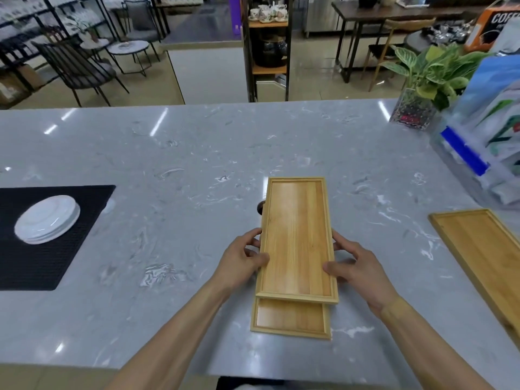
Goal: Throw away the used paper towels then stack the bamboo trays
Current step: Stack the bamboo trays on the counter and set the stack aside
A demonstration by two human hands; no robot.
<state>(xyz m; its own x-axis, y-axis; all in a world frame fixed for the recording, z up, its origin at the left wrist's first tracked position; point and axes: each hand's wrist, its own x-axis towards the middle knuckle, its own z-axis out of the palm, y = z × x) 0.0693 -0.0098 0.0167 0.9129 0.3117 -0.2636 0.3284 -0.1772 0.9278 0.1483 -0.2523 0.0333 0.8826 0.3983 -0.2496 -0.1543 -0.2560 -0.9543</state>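
Two hands (298, 263) gripping top tray (297, 237), lower tray (291, 319) mostly hidden

Marble counter (197, 164) w/ trays (292, 319), mat (42, 249), plant (416, 108).

Pale bamboo on the upper tray (298, 237), straight lengthwise grain, smooth with a soft satin sheen, between left hand (242, 260) and right hand (357, 266). Same light wood on the lower tray (292, 319) under it and on the third tray (484, 249) at right edge of frame. Polished grey marbled stone on the countertop (197, 164), glossy, streaked with lamp reflections. Matt black textured mat (42, 263) at left. Glossy white glazed plates (46, 218) on it.
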